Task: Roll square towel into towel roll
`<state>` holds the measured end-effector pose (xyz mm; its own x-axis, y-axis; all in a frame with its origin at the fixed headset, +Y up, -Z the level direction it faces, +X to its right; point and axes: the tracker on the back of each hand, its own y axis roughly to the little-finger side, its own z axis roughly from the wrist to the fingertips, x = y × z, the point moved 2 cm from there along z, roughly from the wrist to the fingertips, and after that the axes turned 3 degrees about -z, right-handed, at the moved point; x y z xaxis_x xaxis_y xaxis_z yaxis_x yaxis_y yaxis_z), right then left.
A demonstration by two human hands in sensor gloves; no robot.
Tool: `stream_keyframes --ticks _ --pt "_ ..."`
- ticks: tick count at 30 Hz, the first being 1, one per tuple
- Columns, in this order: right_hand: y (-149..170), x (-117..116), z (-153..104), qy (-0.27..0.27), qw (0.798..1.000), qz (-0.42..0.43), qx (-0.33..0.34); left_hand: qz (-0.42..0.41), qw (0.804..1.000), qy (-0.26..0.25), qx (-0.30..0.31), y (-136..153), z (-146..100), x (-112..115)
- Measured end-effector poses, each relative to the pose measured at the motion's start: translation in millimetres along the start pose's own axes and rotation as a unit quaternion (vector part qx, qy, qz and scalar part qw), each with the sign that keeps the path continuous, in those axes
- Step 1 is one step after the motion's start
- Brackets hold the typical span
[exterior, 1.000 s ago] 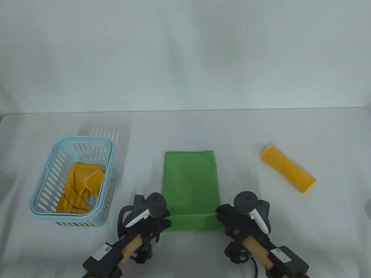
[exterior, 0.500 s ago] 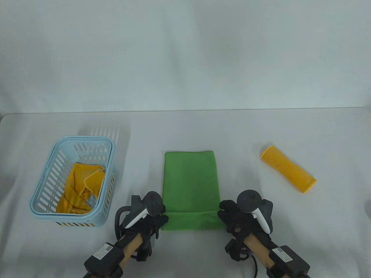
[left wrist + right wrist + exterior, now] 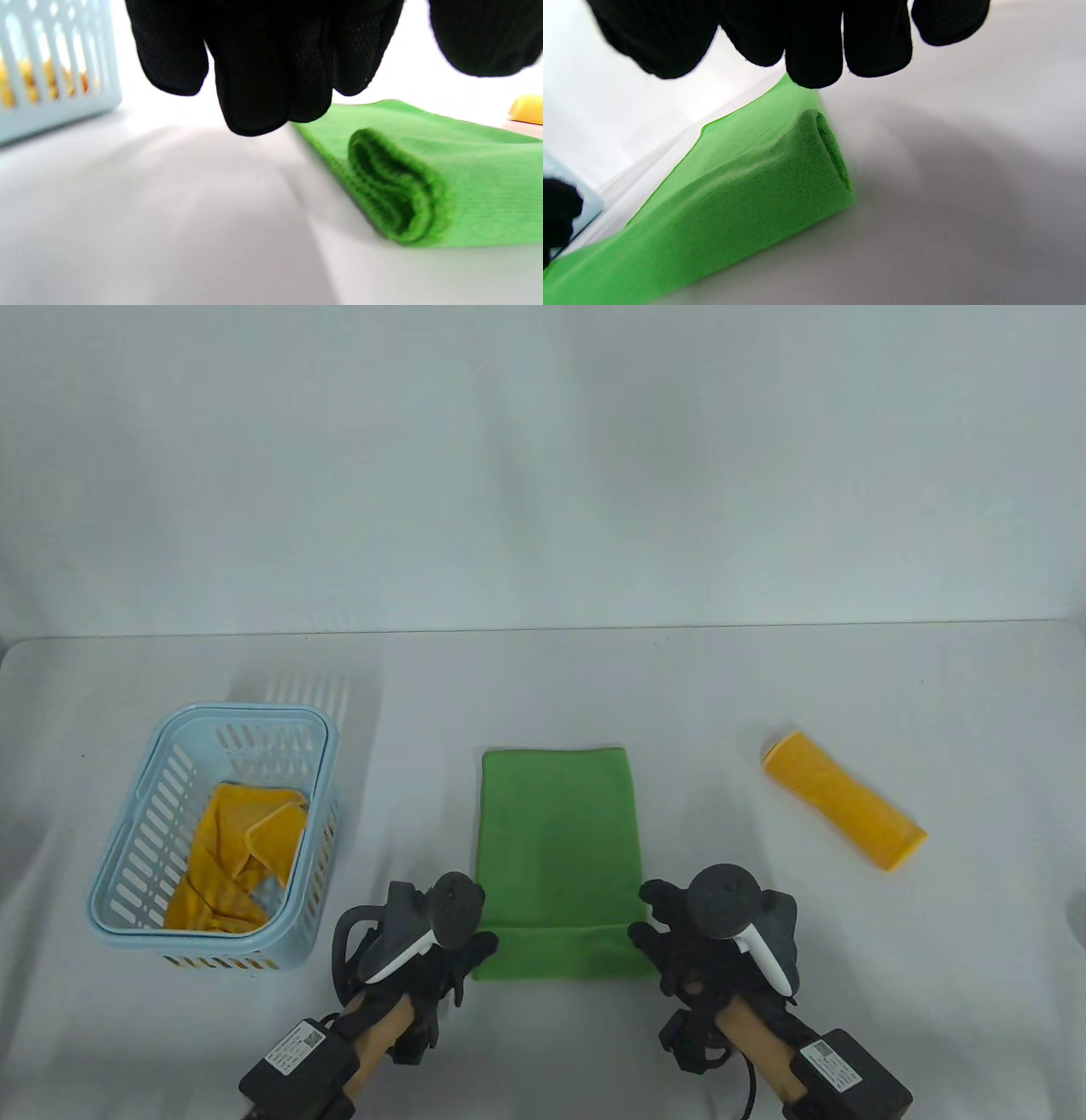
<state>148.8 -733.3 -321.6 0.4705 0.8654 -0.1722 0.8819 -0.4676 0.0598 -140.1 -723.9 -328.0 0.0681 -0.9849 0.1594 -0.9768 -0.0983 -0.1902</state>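
table (image 3: 848, 687): a white cloth-covered surface is seen from above, with everything laid on its near half.
green towel (image 3: 556, 831): it is laid flat at the centre, folded into a long strip; its near end is turned over into a first low, loose roll (image 3: 398, 190).
basket (image 3: 127, 848): a pale blue slotted basket is set well to the left, with a crumpled yellow cloth (image 3: 233, 857) inside it.
yellow roll (image 3: 842, 812): a finished roll is laid well to the right, apart from the work.
left hand (image 3: 445, 959): it is held just beside the roll's left end; the fingers (image 3: 263, 72) hang relaxed above the table and nothing is gripped.
right hand (image 3: 679, 942): it is held at the roll's right end, fingers (image 3: 814, 46) loose above the cloth, nothing clasped.
handling: the cloth is judged light, soft and limp, likely to spring open if released; it is best taken at both ends of the rolled edge.
obstacles: nothing is seen in the rolling path ahead.
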Motion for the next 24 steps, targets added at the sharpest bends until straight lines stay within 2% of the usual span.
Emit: stream_keyframes --ticks 2,5,7,11,14,18,24 --pt "-8 -2 -3 -0.004 0.999 -0.026 0.026 0.015 0.999 0.005 0.041 -11 -3 0" --pt "-19 -14 -7 -0.042 0.994 -0.076 0.07 0.044 0.993 0.039 0.098 -30 -8 12" --pt "-22 -22 -7 -0.059 0.989 -0.108 0.08 0.072 0.99 0.05 0.106 -37 -9 20" --pt "-21 -37 -5 -0.064 0.979 -0.178 0.077 0.125 0.985 0.06 0.102 -41 -7 36" --pt "-17 -47 -4 -0.068 0.973 -0.21 0.072 0.123 0.986 0.07 0.092 -38 -5 41" --pt "-14 -51 -1 -0.056 0.969 -0.231 0.07 0.124 0.986 0.075 0.082 -34 -3 45" --pt "-15 -47 -1 -0.022 0.975 -0.211 0.072 0.105 0.988 0.086 0.067 -28 1 47"
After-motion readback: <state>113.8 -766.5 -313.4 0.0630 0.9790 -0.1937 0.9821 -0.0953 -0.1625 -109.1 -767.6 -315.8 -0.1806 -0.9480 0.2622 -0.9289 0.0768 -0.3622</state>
